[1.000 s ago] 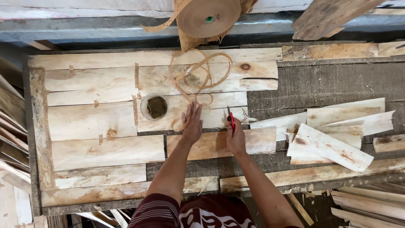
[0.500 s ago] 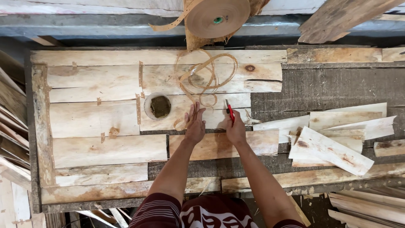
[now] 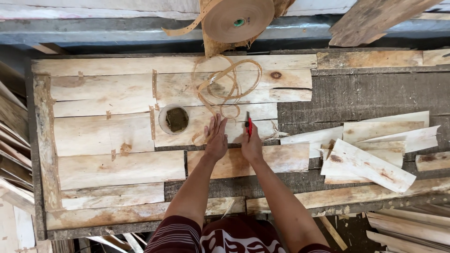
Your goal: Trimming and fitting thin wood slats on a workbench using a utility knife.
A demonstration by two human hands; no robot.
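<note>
From above, the left hand (image 3: pixel 216 138) lies flat with fingers spread on the pale veneer sheet (image 3: pixel 213 125), beside loose paper tape (image 3: pixel 228 86). The right hand (image 3: pixel 251 145) grips a red cutter (image 3: pixel 249 125), blade on the sheet.

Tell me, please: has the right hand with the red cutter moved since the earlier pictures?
Yes, slightly. The right hand with the red cutter has shifted left along the boards, closer to the round cup, and now sits nearer the left hand.
</note>
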